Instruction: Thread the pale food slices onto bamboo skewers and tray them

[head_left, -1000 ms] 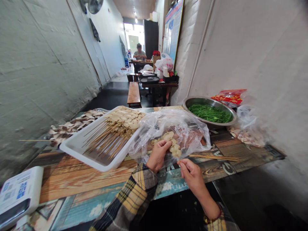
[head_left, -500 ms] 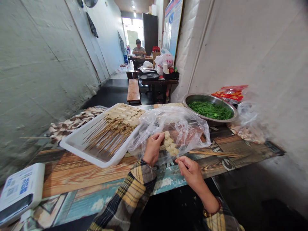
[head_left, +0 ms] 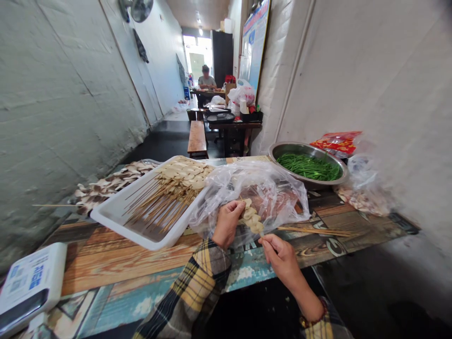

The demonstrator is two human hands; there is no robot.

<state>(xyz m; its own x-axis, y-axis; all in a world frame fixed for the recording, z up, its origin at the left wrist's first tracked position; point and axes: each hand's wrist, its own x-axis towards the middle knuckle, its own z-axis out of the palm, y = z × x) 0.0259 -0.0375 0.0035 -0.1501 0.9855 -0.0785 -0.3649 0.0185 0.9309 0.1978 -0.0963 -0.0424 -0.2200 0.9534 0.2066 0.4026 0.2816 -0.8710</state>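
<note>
Between my hands is a skewer of pale, thin, overlapping slices (head_left: 252, 217), tilted over a clear plastic bag (head_left: 215, 190). My left hand (head_left: 227, 223) is closed, thumb and fingers pinching at the far end of the slices. Lower down, my right hand (head_left: 282, 259) grips the near end of the skewer's stick, most of which its fingers hide. To the left stands a white plastic tray (head_left: 150, 242) with many similar skewers (head_left: 183, 172), slices at the far side and sticks toward me. Several bare bamboo sticks (head_left: 318, 231) lie on the table right of the bag.
A steel bowl (head_left: 344, 176) of green chives (head_left: 307, 165) stands at the back right, beside a red package (head_left: 337, 142) and a bagged pale food (head_left: 363, 195). Mushroom pieces (head_left: 106, 183) lie beyond the tray. A white box-like device (head_left: 33, 282) sits front left. Another person (head_left: 206, 80) sits far back.
The view has tilted up slightly, so everything sits a little lower. Both hands keep their hold on the skewer, with the slices turned slightly.
</note>
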